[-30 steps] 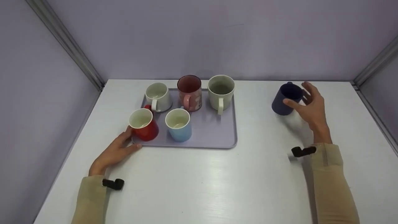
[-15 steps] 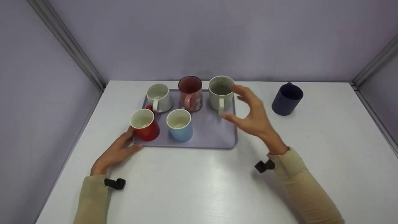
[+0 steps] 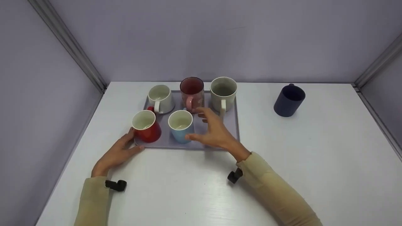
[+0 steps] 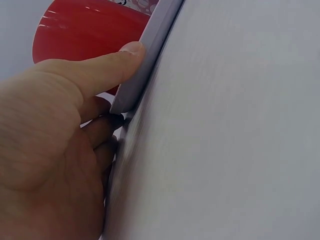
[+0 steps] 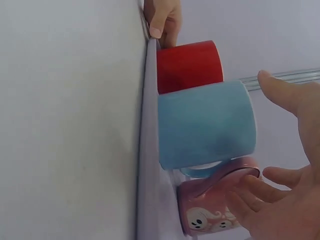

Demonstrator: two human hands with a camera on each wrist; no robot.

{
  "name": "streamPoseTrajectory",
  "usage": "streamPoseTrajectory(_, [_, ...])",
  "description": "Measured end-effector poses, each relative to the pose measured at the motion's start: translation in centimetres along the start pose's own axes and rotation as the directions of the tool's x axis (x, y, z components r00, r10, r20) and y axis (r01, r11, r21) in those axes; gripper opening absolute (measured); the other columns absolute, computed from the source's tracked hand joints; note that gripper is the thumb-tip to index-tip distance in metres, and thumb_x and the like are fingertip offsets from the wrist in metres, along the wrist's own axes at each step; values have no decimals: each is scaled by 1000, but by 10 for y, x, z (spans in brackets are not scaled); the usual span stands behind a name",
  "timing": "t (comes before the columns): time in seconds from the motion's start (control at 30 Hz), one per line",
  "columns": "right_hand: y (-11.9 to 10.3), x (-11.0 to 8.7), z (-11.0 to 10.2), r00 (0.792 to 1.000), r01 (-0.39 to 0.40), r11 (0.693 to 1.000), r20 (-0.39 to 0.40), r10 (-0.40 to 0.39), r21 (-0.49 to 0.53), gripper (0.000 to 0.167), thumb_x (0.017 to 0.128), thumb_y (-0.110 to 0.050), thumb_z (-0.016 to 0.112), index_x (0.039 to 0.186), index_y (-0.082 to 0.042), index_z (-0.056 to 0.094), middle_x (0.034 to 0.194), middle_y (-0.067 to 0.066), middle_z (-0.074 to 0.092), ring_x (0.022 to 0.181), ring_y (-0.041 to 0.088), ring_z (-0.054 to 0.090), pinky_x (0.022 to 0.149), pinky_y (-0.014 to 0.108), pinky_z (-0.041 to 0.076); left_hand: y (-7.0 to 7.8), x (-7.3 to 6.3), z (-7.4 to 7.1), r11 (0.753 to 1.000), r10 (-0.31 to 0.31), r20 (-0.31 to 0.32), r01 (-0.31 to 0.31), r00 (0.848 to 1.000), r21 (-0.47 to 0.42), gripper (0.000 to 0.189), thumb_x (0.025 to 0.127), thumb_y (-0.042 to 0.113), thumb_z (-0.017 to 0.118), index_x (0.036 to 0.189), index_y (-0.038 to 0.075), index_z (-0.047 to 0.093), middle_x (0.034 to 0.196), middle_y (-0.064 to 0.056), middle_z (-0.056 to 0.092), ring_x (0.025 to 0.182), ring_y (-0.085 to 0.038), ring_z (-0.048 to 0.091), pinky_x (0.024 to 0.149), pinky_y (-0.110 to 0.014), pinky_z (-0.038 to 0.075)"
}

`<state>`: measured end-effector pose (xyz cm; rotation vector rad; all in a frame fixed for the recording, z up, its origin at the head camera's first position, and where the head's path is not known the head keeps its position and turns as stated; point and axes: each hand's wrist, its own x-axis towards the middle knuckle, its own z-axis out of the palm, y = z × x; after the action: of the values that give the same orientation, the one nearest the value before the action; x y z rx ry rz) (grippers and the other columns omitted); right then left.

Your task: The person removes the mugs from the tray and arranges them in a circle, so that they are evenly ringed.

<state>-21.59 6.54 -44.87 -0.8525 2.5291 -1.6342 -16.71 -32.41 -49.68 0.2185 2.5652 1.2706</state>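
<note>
L hand (image 3: 116, 153) grips tray (image 3: 230, 121) at near-left corner, R hand (image 3: 214, 131) released, fingers apart over tray's front half, nr lt-blue mug (image 3: 180, 133) standing on tray's front half, navy mug (image 3: 288, 103) well R of tray.

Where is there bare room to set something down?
Bare table lies between the tray and the navy mug, and between the two sleeves. The tray's left is crowded with mugs; the right grip overhangs its front right.

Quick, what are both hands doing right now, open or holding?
Left hand: closed, holding the tray by its corner.
Right hand: open, holding nothing, beside the light blue mug.
</note>
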Motion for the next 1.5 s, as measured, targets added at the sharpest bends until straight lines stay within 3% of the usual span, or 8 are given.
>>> streamPoseTrajectory(0.13, [6, 3, 15, 1000, -8, 999, -18, 9, 36, 94, 76, -28, 99, 150, 1, 49, 146, 20, 59, 135, 42, 60, 114, 55, 52, 1, 1, 0, 1000, 9, 0, -9, 1000, 1, 97, 104, 39, 72, 170, 2, 12, 179, -19, 8, 165, -44, 13, 133, -63, 11])
streamPoseTrajectory(0.47, [10, 10, 42, 992, -90, 994, -82, 95, 57, 92, 72, -25, 101, 147, -2, 52, 135, 14, 67, 124, 27, 66, 108, 40, 57, 0, 0, 0, 1000, 10, -8, -10, 1000, 10, 97, 103, 40, 72, 170, 0, 14, 179, -19, 9, 166, -43, 9, 133, -63, 10])
streamPoseTrajectory(0.73, [14, 15, 53, 989, -64, 997, -133, 68, 34, 89, 69, -22, 102, 143, -3, 56, 129, 13, 72, 118, 27, 70, 101, 39, 60, 0, -2, 0, 1000, -14, -15, 14, 1000, 11, 96, 103, 41, 72, 170, 3, 15, 179, -18, 10, 166, -43, 9, 133, -64, 9])
streamPoseTrajectory(1.0, [14, 15, 54, 985, -67, 998, -159, 67, 4, 86, 67, -25, 101, 140, -7, 59, 125, 10, 74, 115, 21, 70, 99, 35, 59, 0, 0, 0, 1000, -13, -14, 13, 1000, 23, 96, 103, 41, 72, 170, 2, 14, 179, -18, 8, 166, -42, 9, 133, -64, 9])
streamPoseTrajectory(1.2, [1, 14, 49, 987, -60, 998, -145, 64, 37, 83, 69, -25, 100, 139, -9, 60, 125, 7, 74, 114, 20, 71, 99, 35, 61, -1, 1, 2, 1000, -2, -16, 2, 1000, 11, 97, 103, 41, 72, 170, 3, 14, 179, -17, 9, 166, -42, 10, 134, -63, 9])
streamPoseTrajectory(1.5, [-40, 7, 18, 988, 74, 994, -143, -62, 77, 86, 70, -26, 101, 143, -8, 61, 125, 2, 75, 112, 14, 73, 99, 32, 62, -1, 1, 0, 1000, 8, -12, -8, 1000, 17, 96, 103, 41, 73, 171, 5, 16, 179, -18, 10, 166, -43, 11, 133, -65, 10])
